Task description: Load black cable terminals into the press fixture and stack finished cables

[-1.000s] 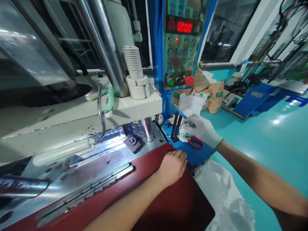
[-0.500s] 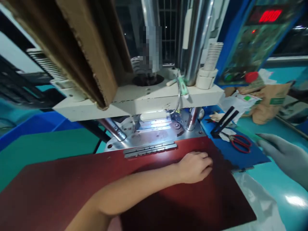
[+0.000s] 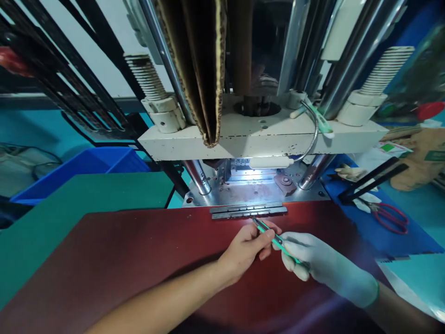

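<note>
A slim green-and-grey tool with a narrow dark tip [image 3: 279, 241] lies slantwise between my two hands; its exact kind I cannot tell. My bare left hand [image 3: 247, 249] pinches its front part between thumb and fingers. Around its rear end my right hand [image 3: 306, 255], in a white glove, is closed. The tool's tip points up and left, close to the front edge of two dark metal strips [image 3: 248, 211], which lie side by side on the reddish-brown board [image 3: 139, 250]. Whether the tip touches a strip is not clear.
Behind the board stands a press with a pale crossbeam [image 3: 257, 141] and a lit metal base [image 3: 243, 190]. Cardboard [image 3: 205, 83] hangs in front of the beam. Red-handled scissors [image 3: 391, 218] and a black upright holder [image 3: 371, 181] are on the right; a blue bin [image 3: 83, 169] is at left.
My gloved right hand has come in from the right edge with the tool. My left hand has risen from the board and taken hold of the tool's front. The view has swung left.
</note>
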### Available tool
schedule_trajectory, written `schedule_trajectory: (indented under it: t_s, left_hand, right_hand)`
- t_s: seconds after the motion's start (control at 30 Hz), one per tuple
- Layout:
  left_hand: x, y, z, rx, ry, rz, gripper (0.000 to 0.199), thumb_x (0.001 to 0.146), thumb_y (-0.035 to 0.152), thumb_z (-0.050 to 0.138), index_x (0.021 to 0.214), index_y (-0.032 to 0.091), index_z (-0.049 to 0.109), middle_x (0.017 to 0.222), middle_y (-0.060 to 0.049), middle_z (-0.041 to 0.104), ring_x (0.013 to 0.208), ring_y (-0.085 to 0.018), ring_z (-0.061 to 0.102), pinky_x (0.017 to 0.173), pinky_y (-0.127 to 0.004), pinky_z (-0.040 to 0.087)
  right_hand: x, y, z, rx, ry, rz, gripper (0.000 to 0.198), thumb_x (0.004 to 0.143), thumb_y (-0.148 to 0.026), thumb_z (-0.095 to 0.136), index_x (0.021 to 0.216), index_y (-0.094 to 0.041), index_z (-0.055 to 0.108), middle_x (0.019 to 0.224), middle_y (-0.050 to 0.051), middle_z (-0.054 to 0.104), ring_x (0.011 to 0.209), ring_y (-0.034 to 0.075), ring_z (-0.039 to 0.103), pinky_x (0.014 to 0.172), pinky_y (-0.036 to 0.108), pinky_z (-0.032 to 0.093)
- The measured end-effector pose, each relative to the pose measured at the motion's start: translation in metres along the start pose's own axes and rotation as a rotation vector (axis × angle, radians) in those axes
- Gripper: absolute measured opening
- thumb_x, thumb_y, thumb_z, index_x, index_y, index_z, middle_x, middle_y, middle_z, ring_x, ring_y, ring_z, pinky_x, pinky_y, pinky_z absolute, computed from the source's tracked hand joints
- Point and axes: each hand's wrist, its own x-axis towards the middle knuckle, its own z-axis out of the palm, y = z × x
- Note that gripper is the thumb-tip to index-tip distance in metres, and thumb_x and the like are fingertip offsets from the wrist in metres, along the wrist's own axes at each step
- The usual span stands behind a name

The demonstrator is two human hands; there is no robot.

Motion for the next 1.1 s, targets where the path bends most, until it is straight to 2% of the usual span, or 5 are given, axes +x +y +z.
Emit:
schedule_trajectory:
  t_s: [0.23,0.47,0.77,0.9,1.1]
  left_hand:
    - [0.000,0.011,-0.027,0.023,-0.076,-0.011,0.049,0.088,0.051,0.058,0.109,0.007,0.064,0.065,0.000,0.044,0.057,-0.007,0.035,0.061,-0.023,0.026]
    - [0.008,0.022,-0.046,0.196,-0.036,-0.033,0.049,0.090,0.053,0.052,0.114,0.011,0.060,0.077,-0.001,0.047,0.064,-0.009,0.036,0.059,-0.022,0.028]
    - [-0.011,-0.030,-0.066,1.378,-0.223,0.845,0.019,0.096,0.030,0.045,0.093,0.017,0.059,0.077,-0.003,0.057,0.066,-0.016,0.049,0.064,-0.030,0.038]
    - [-0.003,-0.035,-0.070,1.323,-0.216,0.850,0.022,0.098,0.030,0.042,0.090,0.016,0.057,0.074,-0.003,0.056,0.067,-0.014,0.051,0.063,-0.028,0.038]
    - [0.002,-0.038,-0.072,1.345,-0.161,0.930,0.031,0.101,0.037,0.037,0.088,0.017,0.057,0.069,0.000,0.054,0.061,-0.013,0.048,0.060,-0.028,0.035]
  right_hand:
    - [0.032,-0.010,0.021,-0.018,0.087,0.001,0.054,0.085,-0.065,0.043,0.065,-0.015,0.042,0.046,-0.002,0.041,0.040,0.005,0.036,0.043,0.018,0.029]
    - [0.040,-0.026,0.002,0.361,-0.269,0.046,0.068,0.088,-0.072,0.025,0.056,-0.015,0.043,0.039,-0.002,0.028,0.034,0.005,0.025,0.040,0.020,0.021]
    - [0.077,-0.076,-0.082,-0.518,0.551,0.014,0.032,0.091,-0.039,0.040,0.084,-0.013,0.057,0.066,0.005,0.057,0.053,0.010,0.050,0.049,0.021,0.038]
    - [0.094,-0.088,-0.094,-1.175,0.661,0.054,0.026,0.088,-0.016,0.039,0.084,-0.009,0.064,0.087,0.017,0.065,0.082,0.024,0.063,0.074,0.033,0.047]
    - [0.102,-0.108,-0.089,-1.270,0.690,-0.060,0.016,0.078,-0.008,0.049,0.065,-0.009,0.058,0.075,0.014,0.063,0.073,0.022,0.058,0.071,0.032,0.043]
